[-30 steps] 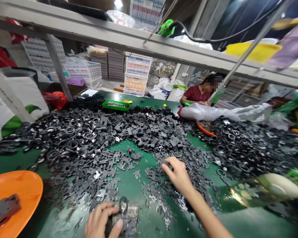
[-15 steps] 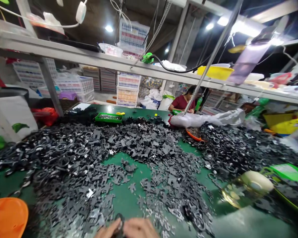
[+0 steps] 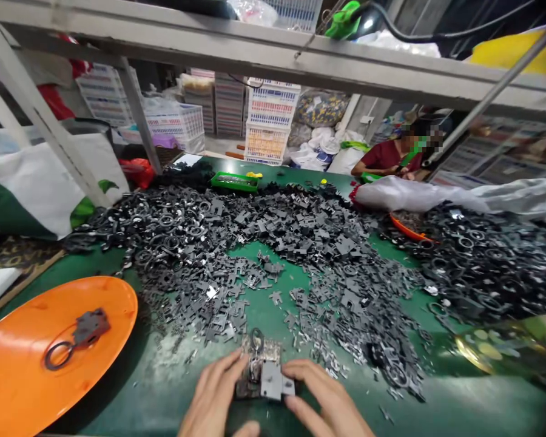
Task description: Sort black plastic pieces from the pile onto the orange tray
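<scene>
A small worn metal fixture [image 3: 247, 388] sits on the green table at the bottom middle. A flat grey plastic part [image 3: 271, 381] lies on it, with a dark ring-shaped piece [image 3: 256, 340] standing at its far side. My left hand [image 3: 218, 388] rests along the fixture's left side, fingers stretched out and fingertips at its edge. From the right, my right hand [image 3: 325, 394] has thumb and forefinger on either side of the grey part's right end. What lies under the grey part is hidden.
An orange tray [image 3: 113, 297] at left holds a dark part with a ring. Heaps of grey plastic pieces [image 3: 300, 224] and black ring parts [image 3: 173, 237] cover the table. A blurred clear bottle [image 3: 495, 349] lies right. A metal shelf beam [image 3: 236, 45] crosses above; a person [image 3: 386, 155] sits beyond.
The view has tipped down and turned left. My hands, earlier close together around a dark ring-shaped piece at the bottom edge, are now apart on both sides of the fixture.
</scene>
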The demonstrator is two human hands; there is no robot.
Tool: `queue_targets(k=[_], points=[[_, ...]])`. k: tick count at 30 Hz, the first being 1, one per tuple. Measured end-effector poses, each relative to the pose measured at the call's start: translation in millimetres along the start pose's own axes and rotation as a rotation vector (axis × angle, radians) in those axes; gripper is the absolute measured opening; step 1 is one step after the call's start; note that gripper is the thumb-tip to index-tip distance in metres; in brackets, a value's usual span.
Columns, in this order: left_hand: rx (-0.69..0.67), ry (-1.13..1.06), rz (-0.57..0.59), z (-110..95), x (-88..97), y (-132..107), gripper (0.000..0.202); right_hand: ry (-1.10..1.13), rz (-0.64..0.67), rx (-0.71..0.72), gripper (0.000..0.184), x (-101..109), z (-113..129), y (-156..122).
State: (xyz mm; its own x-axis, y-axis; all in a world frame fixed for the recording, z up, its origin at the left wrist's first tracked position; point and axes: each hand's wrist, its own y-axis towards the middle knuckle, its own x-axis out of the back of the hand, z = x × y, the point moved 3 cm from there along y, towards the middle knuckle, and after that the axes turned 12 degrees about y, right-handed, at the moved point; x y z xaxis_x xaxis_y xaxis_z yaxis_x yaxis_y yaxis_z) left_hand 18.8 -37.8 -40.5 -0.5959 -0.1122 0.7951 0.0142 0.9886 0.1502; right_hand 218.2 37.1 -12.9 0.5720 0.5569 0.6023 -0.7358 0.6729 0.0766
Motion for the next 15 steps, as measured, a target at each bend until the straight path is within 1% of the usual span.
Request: queue_targets(k=[2, 4, 7, 10, 13, 15], points=[[0.057, -0.018, 0.050, 6.1, 9.3, 5.3, 0.050, -0.055, -0.016, 0.001, 0.024, -1.3, 1.5, 6.2], [0.098, -0.042, 0.084, 6.2, 12.2, 12.6, 0.039, -0.128, 0.000, 0.024, 0.025, -6.0, 2.2, 13.1], [0.148, -0.049, 0.098, 1.2, 4.8, 23.2, 0.034, -0.194, 0.032, 0.032, 0.026, -11.7, 0.5, 21.2], [0.202, -0.004, 0.109, -1.3, -5.4, 30.1, 0.033, -0.169, 0.057, -0.039, 0.028, -9.6, -2.7, 24.6], [0.169, -0.021, 0.121, -1.9, -6.1, 32.1, 0.028, -0.084, 0.087, -0.125, 0.037, -3.0, -3.2, 24.7], [0.119, -0.089, 0.143, -0.9, -1.6, 30.3, 0.027, -0.051, 0.123, -0.136, 0.039, -0.4, -1.3, 23.9]])
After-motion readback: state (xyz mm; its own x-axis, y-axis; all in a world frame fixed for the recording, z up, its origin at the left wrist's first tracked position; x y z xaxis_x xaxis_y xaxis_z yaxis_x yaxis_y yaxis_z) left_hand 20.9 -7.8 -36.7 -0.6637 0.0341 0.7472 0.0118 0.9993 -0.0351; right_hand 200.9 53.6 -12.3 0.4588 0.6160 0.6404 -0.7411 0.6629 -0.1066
